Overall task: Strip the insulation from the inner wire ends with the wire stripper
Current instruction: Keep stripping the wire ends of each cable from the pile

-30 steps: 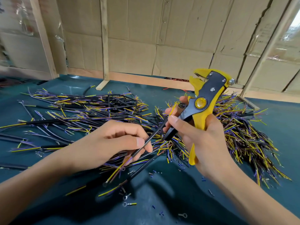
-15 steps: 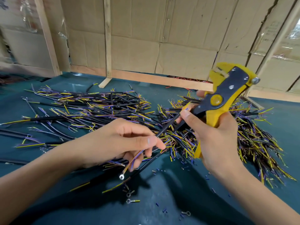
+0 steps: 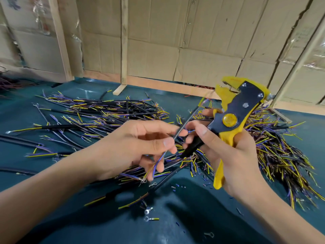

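On the table (image 3: 184, 231) we have one heap of cables (image 3: 98, 118) to the left and another heap (image 3: 274, 152) to the right, behind our hands. Our left hand (image 3: 140, 147) sits left of our right hand (image 3: 233, 155), which has the wire stripper (image 3: 233, 117) raised. Loose ring terminals (image 3: 149, 214) lie nearest us; cardboard walls (image 3: 175, 41) stand behind.

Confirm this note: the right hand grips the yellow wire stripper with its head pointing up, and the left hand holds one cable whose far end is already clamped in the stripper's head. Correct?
Not quite. The head view shows the cable in the left hand with its far end free in the air beside the wire stripper, not clamped in its head. The rest stands: the right hand grips the stripper, head up.
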